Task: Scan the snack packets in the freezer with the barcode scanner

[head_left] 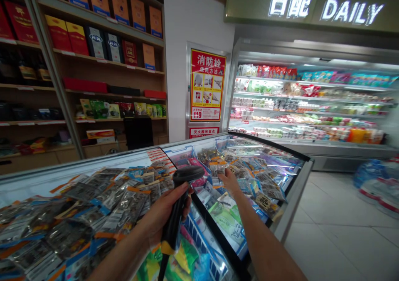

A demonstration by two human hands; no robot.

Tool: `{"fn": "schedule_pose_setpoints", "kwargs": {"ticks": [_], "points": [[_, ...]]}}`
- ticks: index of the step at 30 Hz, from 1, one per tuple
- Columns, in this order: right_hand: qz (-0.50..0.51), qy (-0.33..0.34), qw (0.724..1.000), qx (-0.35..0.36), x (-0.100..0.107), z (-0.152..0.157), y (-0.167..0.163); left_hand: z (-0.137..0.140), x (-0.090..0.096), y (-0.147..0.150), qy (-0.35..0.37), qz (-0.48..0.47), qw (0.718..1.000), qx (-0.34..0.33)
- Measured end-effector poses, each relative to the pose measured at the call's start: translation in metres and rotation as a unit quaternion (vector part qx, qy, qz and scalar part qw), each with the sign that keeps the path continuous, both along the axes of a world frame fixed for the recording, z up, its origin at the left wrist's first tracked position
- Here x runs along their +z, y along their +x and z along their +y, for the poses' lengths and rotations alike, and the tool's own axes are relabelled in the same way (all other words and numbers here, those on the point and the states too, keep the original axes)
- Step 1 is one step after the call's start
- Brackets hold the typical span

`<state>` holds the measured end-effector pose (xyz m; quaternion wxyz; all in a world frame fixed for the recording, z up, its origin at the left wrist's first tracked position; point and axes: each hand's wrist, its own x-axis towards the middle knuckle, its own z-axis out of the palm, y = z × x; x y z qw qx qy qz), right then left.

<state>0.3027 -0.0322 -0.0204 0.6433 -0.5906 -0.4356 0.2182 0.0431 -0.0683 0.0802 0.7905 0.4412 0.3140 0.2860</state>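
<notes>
Shelves (124,76) and a lit chiller (280,151) stand beyond the freezer (297,202), and from my remote seat I see packs spread over both sides of its top. The left hand (171,204) is wrapped firmly round the handle of the scanner (187,173). The right hand (230,180) has its fingers nearly closed on a pack (216,169) above the freezer's right side, apart from the scanner. I judge the work under way, unfinished: a big heap (121,206) lies on the left, and loose packs (268,185) lie around the right hand. Nothing shows me which are dealt with, so I cannot count done or left.
</notes>
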Motion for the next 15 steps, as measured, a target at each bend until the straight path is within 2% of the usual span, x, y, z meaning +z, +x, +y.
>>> {"fn": "schedule_pose_setpoints", "kwargs": {"ticks": [15], "points": [[0.018, 0.054, 0.997, 0.051, 0.002, -0.01, -0.013, -0.007, 0.007, -0.002, -0.019, -0.015, 1.0, -0.017]]}}
